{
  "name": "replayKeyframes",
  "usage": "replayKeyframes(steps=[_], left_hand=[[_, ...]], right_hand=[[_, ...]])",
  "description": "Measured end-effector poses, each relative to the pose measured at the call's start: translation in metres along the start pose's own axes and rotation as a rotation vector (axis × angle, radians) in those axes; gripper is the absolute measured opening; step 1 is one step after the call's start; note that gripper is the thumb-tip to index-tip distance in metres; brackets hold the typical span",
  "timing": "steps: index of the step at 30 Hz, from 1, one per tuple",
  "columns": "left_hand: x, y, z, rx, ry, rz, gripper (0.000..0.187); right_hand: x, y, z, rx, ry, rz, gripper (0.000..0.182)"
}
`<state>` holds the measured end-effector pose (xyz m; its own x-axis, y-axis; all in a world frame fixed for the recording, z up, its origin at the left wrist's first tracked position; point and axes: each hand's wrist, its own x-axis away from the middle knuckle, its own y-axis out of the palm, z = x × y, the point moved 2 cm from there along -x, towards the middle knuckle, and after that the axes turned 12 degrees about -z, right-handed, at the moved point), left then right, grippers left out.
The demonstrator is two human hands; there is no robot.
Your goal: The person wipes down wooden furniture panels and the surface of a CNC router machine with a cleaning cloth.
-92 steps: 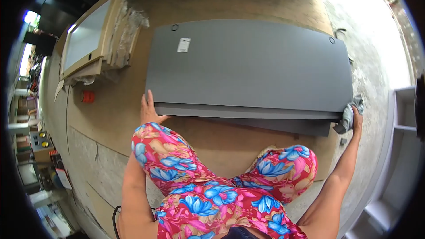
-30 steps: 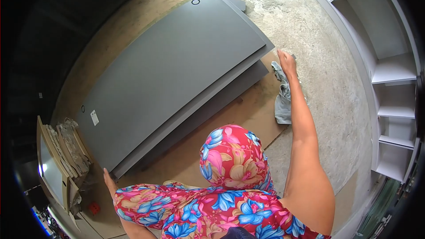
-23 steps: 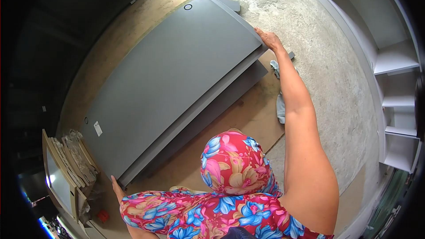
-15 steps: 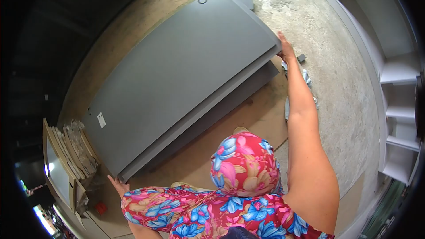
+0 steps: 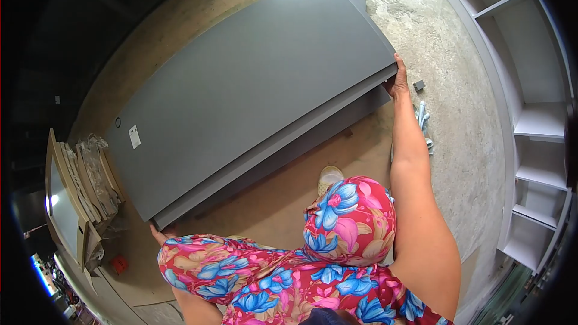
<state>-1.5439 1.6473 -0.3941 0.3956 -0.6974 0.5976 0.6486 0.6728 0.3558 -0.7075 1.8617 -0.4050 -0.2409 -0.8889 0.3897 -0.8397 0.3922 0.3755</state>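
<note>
The grey panel (image 5: 253, 78) fills most of your view, running from 8 o'clock up to 1 o'clock. It lies on top of a second panel (image 5: 337, 123), whose long edge shows along its near side, and both rest on brown board (image 5: 283, 198) that keeps them off the concrete floor (image 5: 451, 84).

You have the top panel by its two near corners, one hand at each end, which looks like the only way to control a sheet this long. Your right hand (image 5: 398, 79) is at 2 o'clock, fingers curled under the corner and gripping its edge. Your left hand (image 5: 159, 233) is at 8 o'clock, under the other corner; your knee and the panel hide most of it, so you cannot tell from here whether it is closed on the edge or only pressed against it.

At 3 o'clock a white shelf unit (image 5: 530, 126) stands close along the floor and narrows the room on your right. At 9 o'clock a stack of framed boards (image 5: 66, 186) wrapped in plastic lies just beyond the panel's left end. Your bent knees are right against the near edge.

A grey rag (image 5: 423, 123) lies on the floor just beside your right forearm, and a small grey block (image 5: 419, 85) sits near your right hand. A white label (image 5: 135, 136) is stuck on the panel near its left end.
</note>
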Motion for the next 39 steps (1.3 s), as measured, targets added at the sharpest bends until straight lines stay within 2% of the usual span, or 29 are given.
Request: replayKeyframes(steps=[2, 5, 8, 11, 20, 23, 26, 29, 32, 35, 39], left_hand=[[-0.006, -0.013, 0.001, 0.001, -0.059, -0.016, 0.057], [-0.010, -0.020, 0.002, 0.025, -0.045, -0.019, 0.054], [0.000, 0.001, 0.003, 0.014, -0.038, 0.018, 0.052], [-0.004, -0.004, 0.002, 0.070, -0.036, 0.029, 0.050], [-0.015, -0.020, 0.004, 0.073, -0.048, -0.047, 0.048], [-0.008, -0.008, 0.004, 0.076, -0.020, 0.002, 0.049], [0.009, 0.015, 0.004, 0.077, -0.011, -0.045, 0.050], [0.001, 0.000, 0.009, 0.037, -0.027, -0.017, 0.050], [0.009, 0.007, 0.015, -0.016, -0.080, -0.055, 0.053], [-0.020, -0.050, 0.031, -0.115, -0.261, -0.119, 0.058], [-0.011, -0.009, 0.045, -0.348, -0.185, 0.066, 0.064]], right_hand=[[0.005, 0.005, -0.001, 0.028, -0.001, 0.009, 0.068], [0.016, 0.014, -0.004, 0.099, 0.014, 0.109, 0.071], [0.017, 0.011, -0.004, 0.108, 0.076, 0.079, 0.078], [0.021, 0.012, -0.008, 0.169, 0.086, 0.085, 0.080], [0.022, 0.003, 0.003, 0.082, 0.033, 0.073, 0.081], [0.026, 0.007, 0.004, 0.077, 0.012, 0.059, 0.080], [0.030, 0.010, 0.002, 0.084, 0.020, 0.054, 0.082], [0.024, -0.004, 0.006, 0.044, 0.097, -0.037, 0.097], [0.018, -0.009, 0.009, 0.039, 0.090, 0.029, 0.098], [0.020, -0.007, 0.004, 0.056, 0.106, 0.031, 0.092], [0.018, -0.018, -0.005, 0.122, 0.179, 0.013, 0.086]])
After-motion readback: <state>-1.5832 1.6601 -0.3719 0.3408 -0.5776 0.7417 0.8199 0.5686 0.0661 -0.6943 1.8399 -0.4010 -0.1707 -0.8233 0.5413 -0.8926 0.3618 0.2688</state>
